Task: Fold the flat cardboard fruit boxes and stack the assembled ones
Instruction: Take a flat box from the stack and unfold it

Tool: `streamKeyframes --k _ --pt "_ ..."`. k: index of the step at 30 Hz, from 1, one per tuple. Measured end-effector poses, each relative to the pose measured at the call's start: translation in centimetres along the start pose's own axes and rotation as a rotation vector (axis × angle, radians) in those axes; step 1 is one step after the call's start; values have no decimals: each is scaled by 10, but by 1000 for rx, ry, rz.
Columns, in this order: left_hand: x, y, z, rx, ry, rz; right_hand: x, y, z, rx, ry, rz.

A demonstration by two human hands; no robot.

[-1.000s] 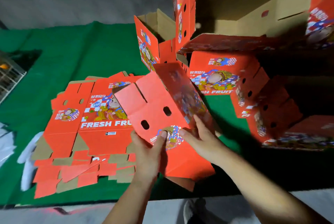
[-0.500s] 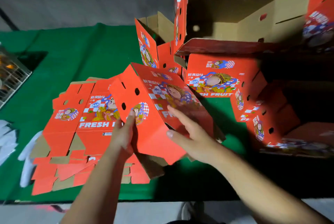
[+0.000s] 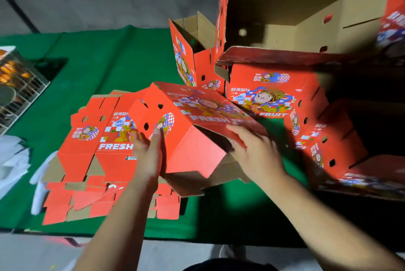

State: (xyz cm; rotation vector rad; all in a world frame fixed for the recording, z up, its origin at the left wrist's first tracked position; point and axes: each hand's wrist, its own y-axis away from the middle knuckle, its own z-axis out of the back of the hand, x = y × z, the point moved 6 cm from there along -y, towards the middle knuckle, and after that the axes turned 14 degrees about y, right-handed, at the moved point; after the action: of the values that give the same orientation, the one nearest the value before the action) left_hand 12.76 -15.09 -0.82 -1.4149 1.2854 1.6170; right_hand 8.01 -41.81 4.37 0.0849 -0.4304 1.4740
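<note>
Both hands worked a half-opened red printed cardboard fruit box (image 3: 197,130), held up off the green-covered counter (image 3: 98,62) and tilted, with the printed "FRESH" panel slanting down to the right. The left hand (image 3: 149,157) lay flat against the box's left end panel, its fingers (image 3: 156,139) straight and close together, tips pressed just below the vent holes and beside the round checkered picture. The right hand (image 3: 256,157) pressed on the lower edge of the large printed panel, fingers extended over the edge; motion blur hid how far they curled, so whether they pinched the edge could not be told. Plain brown bottom flaps of the box hung loose beneath both palms. Directly left of and below the left fingers lay a stack of flat red cardboard box blanks (image 3: 92,150), spread on the counter with the brown undersides of some flaps showing. Beyond and to the right of the right fingers stood a pile of assembled red fruit boxes (image 3: 271,91), several lying on their sides with open brown interiors facing the camera. Far left of the left fingers, a white wire crate (image 3: 22,86) sat at the counter's edge, and a heap of white material (image 3: 11,161) lay near it.
</note>
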Motion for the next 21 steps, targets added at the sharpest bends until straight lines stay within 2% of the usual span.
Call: streamKeyframes --k 2,4,6,7,9,12,13,15,17,19,21 --pt "-31 31 -10 107 -179 -342 -1 -12 21 4 145 -4" --pt "-55 59 -30 408 -342 -571 -3 -27 44 27 229 13" --pt "-64 72 -51 635 -518 -593 -1 -42 68 81 201 57" --pt "-70 75 -59 676 -571 -579 1 -48 78 117 180 89" --pt "-85 79 -76 665 -579 -614 3 -57 97 143 179 135" --pt "-107 71 -82 472 -366 -733 1 -67 117 94 270 147" --pt "-107 67 -82 420 -262 -667 -1 -71 122 54 273 126" --pt "-96 60 -91 371 -30 -396 -5 -73 132 -78 259 46" --pt "-80 60 -100 300 160 -161 -4 -70 130 -126 384 27" --pt "-74 62 -109 234 262 -82 -7 -62 117 -72 443 53" --pt "-76 62 -116 182 325 -45 -15 -47 115 -63 350 39"
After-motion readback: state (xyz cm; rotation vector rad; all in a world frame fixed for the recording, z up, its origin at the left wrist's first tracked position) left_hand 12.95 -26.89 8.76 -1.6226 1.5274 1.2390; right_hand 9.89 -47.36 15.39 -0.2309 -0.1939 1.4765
